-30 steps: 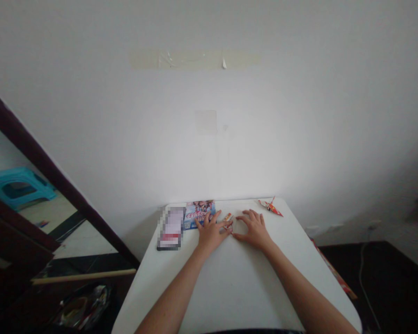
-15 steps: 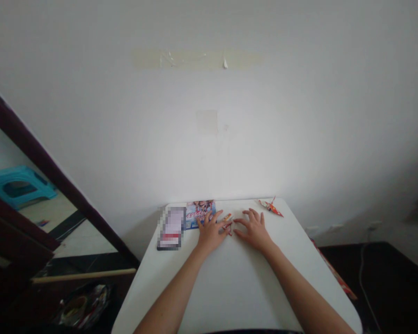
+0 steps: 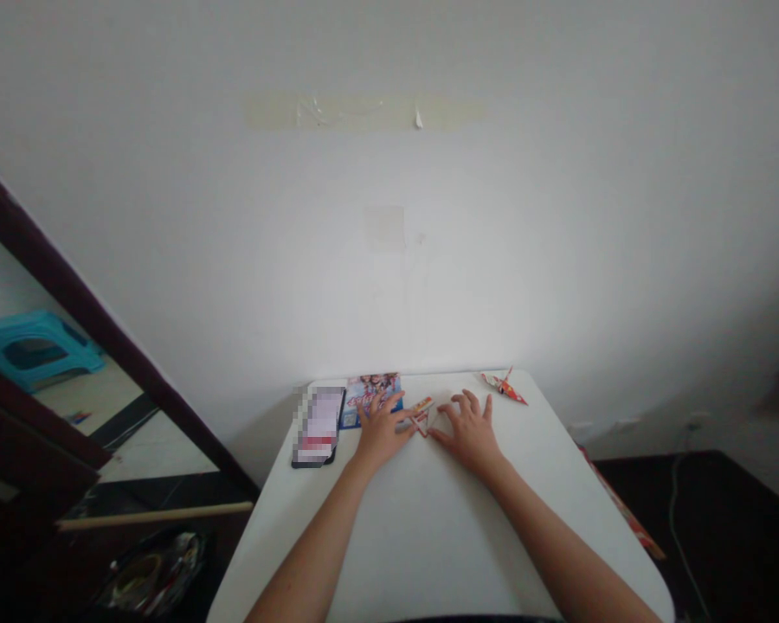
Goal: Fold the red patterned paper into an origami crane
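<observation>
A small piece of red, white and yellow folded paper (image 3: 421,419) lies on the white table between my hands. My left hand (image 3: 379,433) has thumb and forefinger closed on its left edge, the other fingers spread over a printed leaflet (image 3: 371,388). From the other side, my right hand (image 3: 473,433) is open with curved fingers, its thumb tip close to the paper's right corner. Whether that thumb touches the paper cannot be made out. Beyond the right hand sits a folded paper crane (image 3: 505,386) in red and white.
Left of the leaflet a phone (image 3: 319,426) with a blurred screen lies on the white table (image 3: 428,536). The table's far edge meets a wall (image 3: 532,216). On the left a mirror reflects a blue stool (image 3: 39,346); a bin (image 3: 156,567) stands below.
My left hand has shifted slightly left, and more of the folded paper shows between my hands. The right hand has moved a little left, its thumb nearer the paper's corner.
</observation>
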A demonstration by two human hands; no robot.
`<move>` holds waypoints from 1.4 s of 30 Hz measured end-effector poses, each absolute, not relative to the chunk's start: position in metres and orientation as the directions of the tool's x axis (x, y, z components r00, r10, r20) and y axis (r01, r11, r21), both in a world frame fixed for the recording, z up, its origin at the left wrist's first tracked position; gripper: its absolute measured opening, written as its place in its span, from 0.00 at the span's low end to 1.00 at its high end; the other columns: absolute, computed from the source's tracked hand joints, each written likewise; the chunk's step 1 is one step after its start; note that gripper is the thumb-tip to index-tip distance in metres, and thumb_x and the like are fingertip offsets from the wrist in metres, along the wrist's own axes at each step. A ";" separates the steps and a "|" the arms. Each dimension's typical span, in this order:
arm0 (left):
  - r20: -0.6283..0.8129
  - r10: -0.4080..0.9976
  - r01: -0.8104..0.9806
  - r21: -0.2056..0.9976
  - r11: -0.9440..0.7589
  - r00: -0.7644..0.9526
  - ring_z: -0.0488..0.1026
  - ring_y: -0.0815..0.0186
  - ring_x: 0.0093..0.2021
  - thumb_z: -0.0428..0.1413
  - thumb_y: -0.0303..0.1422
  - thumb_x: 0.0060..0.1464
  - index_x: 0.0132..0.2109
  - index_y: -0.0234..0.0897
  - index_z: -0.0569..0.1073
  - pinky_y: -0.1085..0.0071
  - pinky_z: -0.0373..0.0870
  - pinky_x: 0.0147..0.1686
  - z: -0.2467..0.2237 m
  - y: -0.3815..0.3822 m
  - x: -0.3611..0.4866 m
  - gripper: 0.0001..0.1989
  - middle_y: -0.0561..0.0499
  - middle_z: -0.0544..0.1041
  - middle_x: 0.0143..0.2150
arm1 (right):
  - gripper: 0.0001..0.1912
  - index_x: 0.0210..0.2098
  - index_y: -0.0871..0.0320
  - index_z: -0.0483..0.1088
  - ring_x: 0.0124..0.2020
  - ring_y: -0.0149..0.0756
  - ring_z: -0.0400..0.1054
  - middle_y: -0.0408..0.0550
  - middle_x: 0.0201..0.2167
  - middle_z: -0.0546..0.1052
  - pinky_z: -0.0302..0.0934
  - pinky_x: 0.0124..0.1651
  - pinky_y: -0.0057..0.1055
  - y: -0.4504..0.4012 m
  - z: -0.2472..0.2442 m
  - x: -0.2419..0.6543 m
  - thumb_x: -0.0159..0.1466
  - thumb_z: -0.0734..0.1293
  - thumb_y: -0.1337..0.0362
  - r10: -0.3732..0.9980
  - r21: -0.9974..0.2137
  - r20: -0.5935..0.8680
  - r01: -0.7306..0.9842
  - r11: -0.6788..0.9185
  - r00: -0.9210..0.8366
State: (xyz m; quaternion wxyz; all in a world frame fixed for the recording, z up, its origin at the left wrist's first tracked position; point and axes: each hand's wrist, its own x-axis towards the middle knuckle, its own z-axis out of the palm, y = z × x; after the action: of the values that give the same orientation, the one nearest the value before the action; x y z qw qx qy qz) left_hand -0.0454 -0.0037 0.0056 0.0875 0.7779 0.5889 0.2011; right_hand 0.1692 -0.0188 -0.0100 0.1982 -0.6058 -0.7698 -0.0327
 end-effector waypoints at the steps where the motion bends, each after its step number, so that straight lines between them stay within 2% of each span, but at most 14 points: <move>1: 0.205 0.953 0.883 0.373 -0.285 0.221 0.50 0.44 0.71 0.61 0.43 0.57 0.51 0.64 0.79 0.29 0.34 0.66 0.006 -0.004 -0.045 0.15 0.57 0.67 0.68 | 0.26 0.54 0.49 0.72 0.69 0.56 0.50 0.57 0.60 0.69 0.29 0.68 0.72 -0.019 -0.011 0.169 0.65 0.63 0.41 0.920 -0.189 0.348 0.947 0.259 -0.183; 5: 0.193 0.952 0.880 0.373 -0.293 0.236 0.51 0.43 0.71 0.61 0.42 0.57 0.48 0.61 0.81 0.28 0.36 0.66 0.008 -0.005 -0.044 0.12 0.56 0.67 0.68 | 0.23 0.54 0.48 0.72 0.69 0.55 0.50 0.55 0.60 0.69 0.30 0.68 0.72 -0.018 -0.012 0.168 0.66 0.63 0.44 0.919 -0.190 0.354 0.949 0.251 -0.172; 13: 0.166 0.933 0.852 0.382 -0.358 0.318 0.50 0.44 0.71 0.61 0.41 0.57 0.45 0.58 0.83 0.28 0.36 0.66 0.014 -0.010 -0.043 0.09 0.57 0.67 0.68 | 0.17 0.56 0.43 0.71 0.68 0.53 0.53 0.51 0.61 0.69 0.36 0.66 0.74 -0.018 -0.003 0.172 0.69 0.63 0.57 0.935 -0.248 0.305 0.933 0.262 -0.182; 19: 0.176 0.903 0.826 0.364 -0.430 0.392 0.52 0.45 0.71 0.62 0.41 0.57 0.47 0.58 0.82 0.28 0.37 0.66 0.011 -0.009 -0.042 0.10 0.55 0.69 0.67 | 0.16 0.49 0.40 0.76 0.67 0.47 0.56 0.44 0.54 0.77 0.26 0.68 0.73 -0.018 0.003 0.173 0.70 0.60 0.64 0.898 -0.262 0.311 0.880 0.396 -0.312; 24: 0.197 0.911 0.834 0.366 -0.412 0.364 0.53 0.46 0.71 0.63 0.44 0.55 0.54 0.61 0.77 0.30 0.34 0.67 0.009 -0.007 -0.045 0.18 0.56 0.69 0.67 | 0.16 0.48 0.41 0.77 0.67 0.47 0.57 0.44 0.52 0.78 0.24 0.68 0.73 -0.017 0.003 0.176 0.70 0.59 0.63 0.900 -0.320 0.304 0.856 0.406 -0.314; 26: 0.188 0.916 0.833 0.381 -0.402 0.355 0.51 0.45 0.71 0.63 0.45 0.55 0.50 0.59 0.80 0.30 0.33 0.67 0.010 -0.007 -0.045 0.14 0.57 0.69 0.67 | 0.16 0.49 0.42 0.76 0.68 0.48 0.55 0.44 0.54 0.78 0.24 0.68 0.73 -0.017 0.002 0.178 0.70 0.59 0.63 0.896 -0.331 0.303 0.846 0.418 -0.324; 31: 0.168 0.923 0.829 0.407 -0.384 0.345 0.50 0.44 0.72 0.60 0.48 0.57 0.47 0.57 0.82 0.30 0.34 0.67 0.015 -0.007 -0.044 0.13 0.54 0.70 0.66 | 0.16 0.50 0.43 0.76 0.69 0.47 0.53 0.43 0.56 0.77 0.24 0.68 0.71 -0.014 -0.003 0.181 0.69 0.61 0.64 0.889 -0.350 0.294 0.826 0.442 -0.351; 37: 0.181 0.931 0.838 0.406 -0.365 0.317 0.52 0.46 0.71 0.59 0.48 0.58 0.44 0.59 0.83 0.32 0.33 0.67 0.015 -0.007 -0.043 0.10 0.56 0.72 0.65 | 0.13 0.45 0.45 0.77 0.63 0.42 0.61 0.44 0.52 0.78 0.27 0.70 0.66 -0.016 0.000 0.177 0.69 0.62 0.64 0.874 -0.349 0.327 0.814 0.465 -0.359; 42: 0.207 0.936 0.831 0.435 -0.347 0.283 0.54 0.45 0.70 0.59 0.48 0.58 0.40 0.55 0.84 0.30 0.31 0.67 0.010 -0.005 -0.042 0.11 0.54 0.73 0.63 | 0.10 0.43 0.45 0.79 0.63 0.47 0.62 0.45 0.48 0.80 0.24 0.69 0.69 -0.016 0.001 0.179 0.67 0.65 0.55 0.865 -0.404 0.341 0.774 0.488 -0.368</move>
State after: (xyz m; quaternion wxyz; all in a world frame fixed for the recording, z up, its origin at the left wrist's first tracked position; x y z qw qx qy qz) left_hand -0.0418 -0.0050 0.0103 0.1222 0.7917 0.5580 0.2167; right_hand 0.1789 -0.0158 0.0006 0.2606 -0.4982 -0.8223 0.0878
